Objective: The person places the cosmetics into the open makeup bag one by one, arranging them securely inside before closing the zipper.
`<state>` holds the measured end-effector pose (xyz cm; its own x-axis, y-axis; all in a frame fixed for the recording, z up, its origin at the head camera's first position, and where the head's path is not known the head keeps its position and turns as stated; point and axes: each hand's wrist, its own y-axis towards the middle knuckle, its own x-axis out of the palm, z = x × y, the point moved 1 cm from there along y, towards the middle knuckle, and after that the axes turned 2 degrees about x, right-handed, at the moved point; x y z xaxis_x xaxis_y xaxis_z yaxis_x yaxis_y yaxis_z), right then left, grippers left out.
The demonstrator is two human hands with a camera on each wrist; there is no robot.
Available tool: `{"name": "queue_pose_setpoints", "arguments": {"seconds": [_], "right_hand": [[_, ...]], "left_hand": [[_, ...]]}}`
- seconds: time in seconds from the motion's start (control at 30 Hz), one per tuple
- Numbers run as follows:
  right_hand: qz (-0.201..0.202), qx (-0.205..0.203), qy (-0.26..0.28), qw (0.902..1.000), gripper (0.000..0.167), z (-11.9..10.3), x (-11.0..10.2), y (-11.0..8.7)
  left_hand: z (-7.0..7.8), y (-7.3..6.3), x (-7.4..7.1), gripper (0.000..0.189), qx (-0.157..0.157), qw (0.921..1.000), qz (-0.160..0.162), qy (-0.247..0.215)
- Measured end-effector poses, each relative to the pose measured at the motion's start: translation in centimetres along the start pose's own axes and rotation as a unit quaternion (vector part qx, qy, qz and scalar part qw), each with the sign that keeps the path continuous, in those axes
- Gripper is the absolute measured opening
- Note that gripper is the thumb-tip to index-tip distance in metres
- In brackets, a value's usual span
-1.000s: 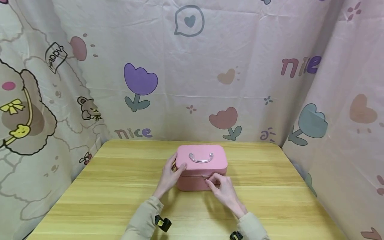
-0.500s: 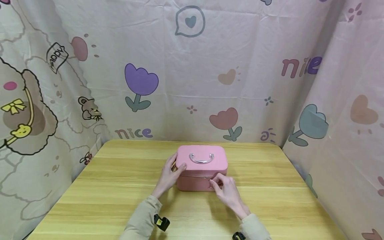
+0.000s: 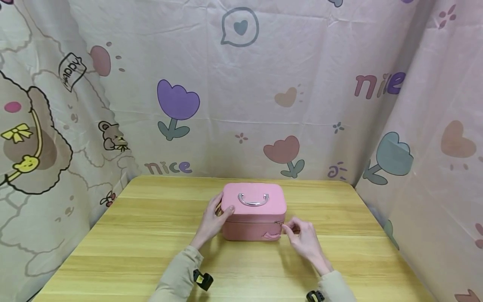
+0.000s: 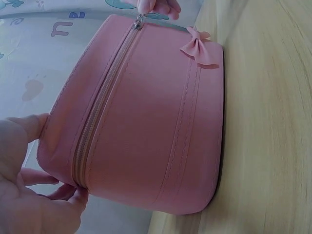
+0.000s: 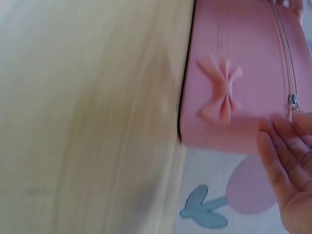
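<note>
A pink cosmetic case (image 3: 245, 230) with a silver top handle (image 3: 253, 203) stands upright on the wooden table. Along its front runs a zipper (image 4: 100, 105), its teeth meshed across the front in the left wrist view. My right hand (image 3: 303, 238) pinches the zipper pull (image 5: 293, 103) at the front right corner. The left hand (image 3: 211, 220) grips the left side of the case, thumb on the lid's front edge and fingers around the side. Low on the front right sits a pink bow (image 4: 199, 48).
The wooden table (image 3: 158, 235) reaches back to a patterned curtain (image 3: 226, 92), which also hangs along both sides. Black wrist cameras (image 3: 203, 279) are strapped at both sleeves.
My right hand has drawn the zipper pull rightward along the front to the corner, uncovering the bow. The left hand and the case have stayed in place.
</note>
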<state>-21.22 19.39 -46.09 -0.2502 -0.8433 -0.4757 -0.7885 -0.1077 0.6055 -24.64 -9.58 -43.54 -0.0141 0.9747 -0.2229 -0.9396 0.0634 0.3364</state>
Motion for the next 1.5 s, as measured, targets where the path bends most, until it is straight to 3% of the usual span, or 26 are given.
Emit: {"name": "queue_pose_setpoints", "arguments": {"seconds": [0.2, 0.43, 0.63, 0.77, 0.9, 1.03, 1.13, 1.23, 1.33, 1.5], "right_hand": [[0.007, 0.03, 0.014, 0.9994, 0.024, 0.8, -1.0, -0.1], [-0.017, 0.111, 0.036, 0.993, 0.019, 1.0, -1.1, 0.0], [-0.052, 0.132, 0.062, 0.988, 0.012, 0.8, -1.2, 0.1], [-0.074, 0.113, 0.068, 0.9884, 0.007, 0.6, -1.1, 0.0], [-0.077, 0.081, 0.072, 0.9911, 0.01, 0.4, -0.9, -0.2], [-0.076, 0.027, 0.058, 0.995, 0.011, -0.1, -0.4, -0.4], [-0.074, -0.004, 0.037, 0.9966, 0.011, -0.6, 0.1, -0.5], [-0.061, -0.012, 0.025, 0.9978, 0.013, -1.1, 0.5, -0.7], [-0.048, -0.019, 0.021, 0.9984, 0.017, -1.4, 0.7, -0.9], [-0.034, -0.066, 0.004, 0.9972, 0.019, -2.1, 1.5, -1.1]], "left_hand": [[0.0, -0.1, 0.0, 0.069, 0.001, 1.0, 0.001, 0.003], [0.0, -0.2, 0.0, 0.07, -0.008, 1.0, 0.0, 0.0], [-0.6, 0.2, -0.4, 0.068, -0.007, 0.9986, -0.012, -0.051], [-1.0, 0.4, -0.9, 0.066, -0.013, 0.9976, -0.017, -0.066], [-1.2, 0.5, -1.1, 0.062, -0.009, 0.9995, 0.004, -0.03], [-1.1, 0.4, -0.9, 0.051, 0.0, 0.9964, 0.084, 0.01], [-0.8, 0.0, -0.5, 0.04, 0.01, 0.9868, 0.158, 0.035], [-0.6, -0.5, 0.2, 0.036, 0.019, 0.9785, 0.198, 0.054], [-0.5, -1.1, 0.9, 0.042, 0.014, 0.9762, 0.207, 0.062], [0.1, -1.7, 1.9, 0.068, -0.017, 0.983, 0.175, 0.055]]}}
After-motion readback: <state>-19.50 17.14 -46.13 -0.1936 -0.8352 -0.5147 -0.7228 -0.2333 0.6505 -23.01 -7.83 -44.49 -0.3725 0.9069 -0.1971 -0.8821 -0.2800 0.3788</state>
